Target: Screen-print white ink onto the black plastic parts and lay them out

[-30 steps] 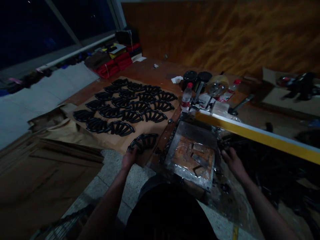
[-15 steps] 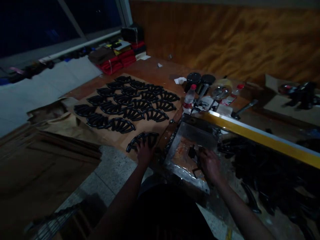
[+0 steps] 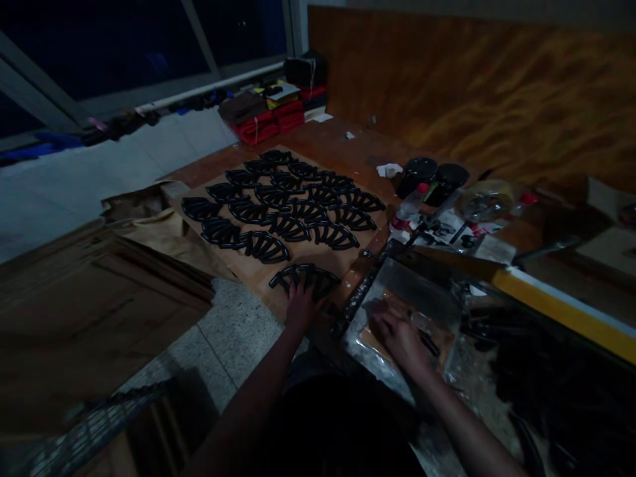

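My left hand [image 3: 301, 306] rests on a fan-shaped row of black curved pieces [image 3: 325, 281] at the near end of a cardboard sheet [image 3: 263, 281]. Its fingers are stretched over the pieces, apart from one another. To the right, my right hand [image 3: 401, 336] is over a grey plate [image 3: 422, 281] with a brownish, plastic-covered middle. The fingers are bent together; a small dark thing shows blurred at their tips, too unclear to name. Just right of that hand lies a small black piece [image 3: 430, 343] on the plate.
Several more fans of black pieces [image 3: 291, 226] cover the cardboard. Behind the plate stand a red-capped bottle [image 3: 410, 207], two black jars [image 3: 420, 173] and a tape roll [image 3: 484, 199]. A yellow bar [image 3: 561, 301] crosses the right side above a dark heap [image 3: 556, 384]. Folded cardboard [image 3: 149, 278] lies left.
My right hand has moved left across the plate, uncovering a black piece at its right. My left hand stays on the near fan. The whole view has shifted.
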Demonstrator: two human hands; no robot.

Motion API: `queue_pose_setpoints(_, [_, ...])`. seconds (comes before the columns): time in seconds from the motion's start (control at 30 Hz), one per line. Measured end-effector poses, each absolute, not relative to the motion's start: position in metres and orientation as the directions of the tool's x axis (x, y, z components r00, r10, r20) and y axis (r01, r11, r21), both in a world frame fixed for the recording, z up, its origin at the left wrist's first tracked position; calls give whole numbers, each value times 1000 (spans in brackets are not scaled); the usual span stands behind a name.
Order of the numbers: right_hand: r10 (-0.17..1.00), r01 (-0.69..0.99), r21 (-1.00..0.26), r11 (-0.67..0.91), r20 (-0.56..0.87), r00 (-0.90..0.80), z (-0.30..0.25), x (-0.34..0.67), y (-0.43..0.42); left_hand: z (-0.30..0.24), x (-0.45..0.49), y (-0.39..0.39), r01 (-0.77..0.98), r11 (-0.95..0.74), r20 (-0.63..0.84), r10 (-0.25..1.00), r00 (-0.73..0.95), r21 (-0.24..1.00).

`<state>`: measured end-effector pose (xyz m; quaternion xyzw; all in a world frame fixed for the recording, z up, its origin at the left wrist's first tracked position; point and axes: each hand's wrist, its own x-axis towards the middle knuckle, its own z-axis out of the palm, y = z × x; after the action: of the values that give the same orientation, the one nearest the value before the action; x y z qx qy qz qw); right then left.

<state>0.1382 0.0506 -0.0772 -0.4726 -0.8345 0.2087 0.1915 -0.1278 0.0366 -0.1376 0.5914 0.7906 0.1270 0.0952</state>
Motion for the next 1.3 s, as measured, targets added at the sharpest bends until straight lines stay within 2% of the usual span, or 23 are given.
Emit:
queue_pose_setpoints(0.1, [867, 617, -709, 342, -14, -498, -80, 97, 62, -137, -135, 47, 940, 94, 126, 982, -142, 329])
queue_pose_setpoints(0.23, [841, 563, -785, 260, -103, -532, -84, 58, 77, -134, -144, 69, 936, -110, 223, 974, 35, 334])
queue_pose_setpoints(0.5, [838, 724, -679, 120, -322, -440, -98, 23, 98, -137, -162, 106, 888, -292, 94, 956, 277, 355])
queue_pose_setpoints(0.63, [835, 771, -623, 132, -350, -425, -105, 6, 104, -138, -174, 120, 893, -262, 7, 960, 279, 366])
queue_pose_setpoints(0.77, [811, 806, -565, 177, -380, -444, -109, -11, 115, -135, -186, 130, 928, -207, -88, 966, 245, 308])
queue_pose_setpoints(0.93, [813, 830, -525, 190, -390, -433, -113, -29, 131, -138, -195, 139, 957, -173, -139, 968, 209, 232])
queue_pose_setpoints(1.1, [798, 793, -572, 208, -370, -476, -103, -25, 129, -151, -195, 134, 963, -224, -73, 969, 237, 152])
queue_pose_setpoints(1.2, [792, 684, -652, 327, -206, -575, -87, 12, 113, -158, -197, 128, 963, -228, -21, 972, 233, 147])
queue_pose_setpoints(1.3, [870, 705, -621, 343, -72, -487, -71, 76, 82, -152, -194, 127, 948, -216, 16, 976, 219, 235])
